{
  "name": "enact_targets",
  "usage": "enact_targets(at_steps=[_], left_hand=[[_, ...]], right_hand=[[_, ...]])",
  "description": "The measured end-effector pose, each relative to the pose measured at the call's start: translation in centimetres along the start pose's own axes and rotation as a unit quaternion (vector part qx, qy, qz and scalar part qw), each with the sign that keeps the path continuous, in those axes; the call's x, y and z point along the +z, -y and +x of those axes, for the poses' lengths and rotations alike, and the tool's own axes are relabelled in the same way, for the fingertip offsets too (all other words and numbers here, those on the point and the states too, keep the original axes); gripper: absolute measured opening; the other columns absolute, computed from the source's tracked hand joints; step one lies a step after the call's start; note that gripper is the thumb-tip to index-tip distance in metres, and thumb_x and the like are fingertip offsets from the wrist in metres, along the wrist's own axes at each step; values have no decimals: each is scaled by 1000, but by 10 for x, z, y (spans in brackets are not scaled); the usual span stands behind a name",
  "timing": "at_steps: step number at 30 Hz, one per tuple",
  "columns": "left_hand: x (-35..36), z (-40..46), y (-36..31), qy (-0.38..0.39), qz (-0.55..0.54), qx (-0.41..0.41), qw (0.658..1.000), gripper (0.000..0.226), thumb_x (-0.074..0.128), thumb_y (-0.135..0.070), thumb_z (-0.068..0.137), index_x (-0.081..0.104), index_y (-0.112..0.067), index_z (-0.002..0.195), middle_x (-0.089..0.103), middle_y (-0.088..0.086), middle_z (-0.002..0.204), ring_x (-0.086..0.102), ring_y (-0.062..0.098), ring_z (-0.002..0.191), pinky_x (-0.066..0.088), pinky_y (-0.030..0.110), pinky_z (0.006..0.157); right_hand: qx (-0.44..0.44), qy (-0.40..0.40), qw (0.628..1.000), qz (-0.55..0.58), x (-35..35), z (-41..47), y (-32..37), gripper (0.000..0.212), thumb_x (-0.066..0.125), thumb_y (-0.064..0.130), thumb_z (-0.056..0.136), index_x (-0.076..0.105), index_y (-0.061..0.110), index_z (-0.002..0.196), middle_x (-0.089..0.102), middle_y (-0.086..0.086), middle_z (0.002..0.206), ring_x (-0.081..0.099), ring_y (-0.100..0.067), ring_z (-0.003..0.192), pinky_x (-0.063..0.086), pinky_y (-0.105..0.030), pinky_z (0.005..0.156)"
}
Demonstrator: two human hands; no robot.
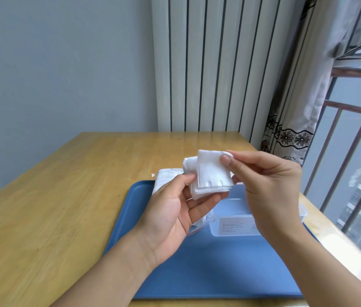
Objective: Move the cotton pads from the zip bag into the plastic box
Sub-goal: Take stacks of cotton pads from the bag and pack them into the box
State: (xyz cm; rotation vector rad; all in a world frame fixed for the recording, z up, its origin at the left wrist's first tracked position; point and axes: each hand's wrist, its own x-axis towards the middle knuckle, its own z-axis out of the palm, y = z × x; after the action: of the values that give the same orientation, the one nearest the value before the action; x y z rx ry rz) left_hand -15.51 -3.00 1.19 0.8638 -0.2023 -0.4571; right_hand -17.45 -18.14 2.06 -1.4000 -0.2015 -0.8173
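Zip bag [164, 180] and plastic box [237, 224] both partly hidden behind the hands [219, 196].

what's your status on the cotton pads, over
Left hand holds stack of cotton pads; right hand pinches top pad. Stack above blue tray, plastic box below, open. Nothing in the way.

Soft, matt white cotton pads [210, 176], fibrous at the edges, with faint embossed marks along one side. Clear, glossy plastic box [237, 222] with a paper label, on a smooth, matt blue plastic tray [197, 273]; thin, see-through plastic zip bag [164, 180], crinkled and shiny. Varnished light wood surface [64, 196] with visible grain and a sheen near the window.
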Motion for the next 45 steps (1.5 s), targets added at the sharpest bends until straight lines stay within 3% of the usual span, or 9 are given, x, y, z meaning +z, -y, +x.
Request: enact_targets(at_steps=[9,14,19,25,29,34,39,42,45], left_hand=[[-7,4,4,-68,85,81,991,27,48,-14,103,69,2,108,78,19,100,77,32,89,63,31,81],[-6,0,6,-15,153,57,987,34,40,-11,104,71,-11,118,76,17,108,75,31,98,62,29,78],[-5,-1,6,-1,173,56,983,36,38,-14,105,71,-16,118,77,16,108,75,32,99,60,26,70],[-4,-4,7,31,232,65,970,45,41,-51,98,67,-26,125,76,10,113,75,29,99,61,36,71],[-4,-5,14,36,274,67,959,29,42,-22,107,62,-28,127,75,3,114,76,23,97,62,32,71],[-4,-7,21,108,330,55,936,31,35,-25,108,54,-34,130,72,0,117,73,21,98,62,39,71],[-3,-5,22,105,312,65,942,31,49,-39,96,58,-39,125,64,1,92,56,14,65,50,29,44],[-4,-1,17,62,296,87,949,35,55,-36,91,62,-20,122,56,-6,73,43,9,53,40,23,37],[-7,2,12,2,297,129,946,42,71,-27,80,59,-9,116,65,7,86,49,13,47,41,23,36]], right_hand=[[61,70,988,127,-15,17,15,9,81,24,64,78,17,69,70,-1,63,55,-13,52,48,-21,54],[93,151,982,-62,-12,15,5,10,82,11,73,76,4,77,71,-10,63,53,-18,50,46,-26,52],[86,144,982,-91,-13,15,-1,6,81,4,80,76,6,78,74,-9,66,61,-19,52,53,-27,54],[96,147,978,-112,-11,13,-2,6,80,5,83,75,5,81,75,-11,70,64,-17,57,56,-26,58],[83,118,972,-187,-1,-1,-10,21,72,25,91,63,28,110,67,7,102,64,-3,90,49,-15,73],[145,186,963,-130,13,-18,-7,52,45,54,96,27,47,144,44,24,133,42,12,128,43,-18,98],[173,256,942,-132,4,-4,3,56,54,62,86,52,36,136,64,12,122,65,9,91,53,-21,71],[158,297,930,-150,-15,14,10,34,71,38,92,71,7,106,67,-17,85,59,-12,75,43,-23,66],[162,298,926,-166,-29,24,12,28,81,23,85,70,-3,87,61,-13,69,52,-17,63,39,-23,54]])
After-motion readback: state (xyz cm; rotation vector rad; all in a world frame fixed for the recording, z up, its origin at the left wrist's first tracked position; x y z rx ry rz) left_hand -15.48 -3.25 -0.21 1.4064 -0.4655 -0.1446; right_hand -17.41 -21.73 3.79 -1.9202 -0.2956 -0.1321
